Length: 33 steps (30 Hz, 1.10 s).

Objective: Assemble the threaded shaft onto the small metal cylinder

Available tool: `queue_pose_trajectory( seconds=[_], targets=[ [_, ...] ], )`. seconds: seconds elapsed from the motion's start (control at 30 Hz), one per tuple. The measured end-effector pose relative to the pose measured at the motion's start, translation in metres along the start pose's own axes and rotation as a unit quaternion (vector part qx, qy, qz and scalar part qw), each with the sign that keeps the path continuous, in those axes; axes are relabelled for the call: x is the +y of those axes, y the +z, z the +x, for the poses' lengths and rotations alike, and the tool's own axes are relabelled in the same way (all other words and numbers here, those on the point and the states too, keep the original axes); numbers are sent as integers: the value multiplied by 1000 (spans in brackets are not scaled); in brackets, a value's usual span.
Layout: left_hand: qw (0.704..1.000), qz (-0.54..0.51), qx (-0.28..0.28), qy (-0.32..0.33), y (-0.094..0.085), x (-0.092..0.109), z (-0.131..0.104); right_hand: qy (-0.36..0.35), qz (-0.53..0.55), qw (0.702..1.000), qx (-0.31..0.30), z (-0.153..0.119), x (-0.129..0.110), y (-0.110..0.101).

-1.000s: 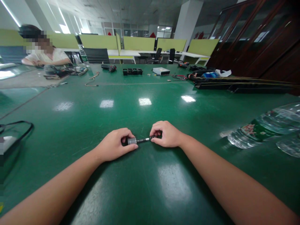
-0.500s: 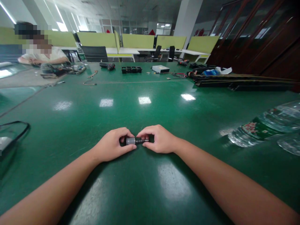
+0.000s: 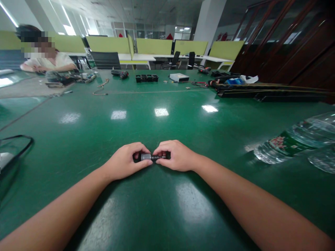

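Between my hands lies a small grey metal cylinder with a black ribbed section and a thin shaft (image 3: 146, 157), held level just above or on the green table; which of the two I cannot tell. My left hand (image 3: 125, 162) pinches the grey body between thumb and fingers, its black end inside the palm. From the other side, my right hand (image 3: 178, 156) closes thumb and fingertips around the ribbed section, and the shaft's thin tip points into its palm. The fingertips of both hands nearly meet.
A large water bottle (image 3: 288, 144) lies on its side at the right. At the left edge is a black cable (image 3: 28, 139). Toward the back are a black slotted part (image 3: 147, 78), a silver box (image 3: 179, 77) and long black rails (image 3: 240, 91). A person (image 3: 49, 62) sits far left.
My right hand has shifted slightly left along the shaft, nearer to my left hand. The left hand and the grey body have stayed nearly still.
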State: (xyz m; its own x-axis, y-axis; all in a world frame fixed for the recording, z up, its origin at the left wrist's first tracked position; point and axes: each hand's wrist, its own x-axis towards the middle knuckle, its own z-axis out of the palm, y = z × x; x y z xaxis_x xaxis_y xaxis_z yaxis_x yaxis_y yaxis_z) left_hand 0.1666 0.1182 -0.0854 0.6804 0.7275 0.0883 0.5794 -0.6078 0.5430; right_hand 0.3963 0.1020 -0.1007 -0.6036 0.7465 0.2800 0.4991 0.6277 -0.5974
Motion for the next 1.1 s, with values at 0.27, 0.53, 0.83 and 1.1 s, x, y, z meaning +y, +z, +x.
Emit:
queue_pose_trajectory(
  seconds=[0.27,0.53,0.83,1.1],
  targets=[
    [1000,0,0,-4,0,0,0,-8,-6,1000,-3,0,1,1],
    [1000,5,-1,-9,-1,1,1,-22,-13,1000,-4,1,0,0],
    [1000,4,-1,-9,0,0,0,-6,-11,1000,12,0,3,0],
    [1000,6,-1,-10,1,1,1,-1,-36,999,23,-4,7,-6]
  ],
)
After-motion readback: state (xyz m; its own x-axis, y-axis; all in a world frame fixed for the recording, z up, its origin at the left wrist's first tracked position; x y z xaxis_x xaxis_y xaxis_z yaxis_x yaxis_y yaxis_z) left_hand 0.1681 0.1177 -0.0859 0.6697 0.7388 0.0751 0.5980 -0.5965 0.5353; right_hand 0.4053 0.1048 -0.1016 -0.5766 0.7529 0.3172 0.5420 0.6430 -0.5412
